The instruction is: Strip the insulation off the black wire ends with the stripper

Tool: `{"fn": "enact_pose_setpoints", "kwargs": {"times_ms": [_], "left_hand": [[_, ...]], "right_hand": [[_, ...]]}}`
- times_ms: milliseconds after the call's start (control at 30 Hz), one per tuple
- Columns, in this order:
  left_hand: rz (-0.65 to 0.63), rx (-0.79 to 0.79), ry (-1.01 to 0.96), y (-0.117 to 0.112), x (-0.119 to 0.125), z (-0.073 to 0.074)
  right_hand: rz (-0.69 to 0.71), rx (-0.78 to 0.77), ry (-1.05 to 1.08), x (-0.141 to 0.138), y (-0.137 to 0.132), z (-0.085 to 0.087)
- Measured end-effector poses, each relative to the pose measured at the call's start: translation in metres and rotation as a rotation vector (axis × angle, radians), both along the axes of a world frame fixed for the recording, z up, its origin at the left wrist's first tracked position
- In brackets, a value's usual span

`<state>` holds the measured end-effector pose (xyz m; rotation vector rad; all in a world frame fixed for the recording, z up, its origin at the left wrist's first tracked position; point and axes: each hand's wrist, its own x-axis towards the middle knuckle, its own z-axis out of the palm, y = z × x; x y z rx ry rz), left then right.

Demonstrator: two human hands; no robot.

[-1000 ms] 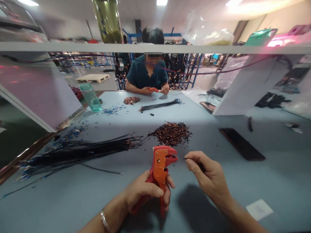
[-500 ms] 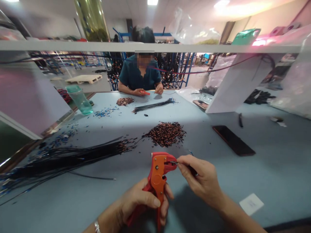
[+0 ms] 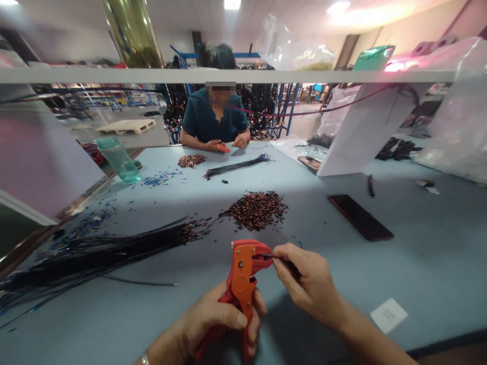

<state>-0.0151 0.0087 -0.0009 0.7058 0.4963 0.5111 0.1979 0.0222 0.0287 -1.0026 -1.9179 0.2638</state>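
My left hand is wrapped round the handles of a red and orange wire stripper, its head up and its jaws facing right. Between thumb and fingertips, my right hand pinches a thin black wire at the mouth of the jaws. How far the wire reaches inside is hard to make out. Beyond the tool lies a heap of short dark and copper-coloured offcuts. To the left a thick bundle of black wires is spread on the table, with a single wire apart from it.
A dark phone and a white paper square lie to the right. Across the table sits a co-worker holding a red tool, behind another wire bundle. A green bottle stands left. A shelf spans overhead.
The whole view has shifted slightly, so things appear a little further left. My hands, the stripper and the wire keep nearly the same pose to one another.
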Motion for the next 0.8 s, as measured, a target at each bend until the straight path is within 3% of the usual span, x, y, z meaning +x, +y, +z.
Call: {"fn": "enact_pose_setpoints", "kwargs": {"times_ms": [433, 800], "left_hand": [[0.012, 0.01, 0.084, -0.004, 0.0051, 0.0094], [-0.002, 0.026, 0.105, -0.004, 0.0043, 0.0053]], "right_hand": [[0.034, 0.049, -0.041, 0.0006, 0.0012, -0.0021], [0.036, 0.043, -0.058, 0.0012, 0.0015, 0.0002]]}}
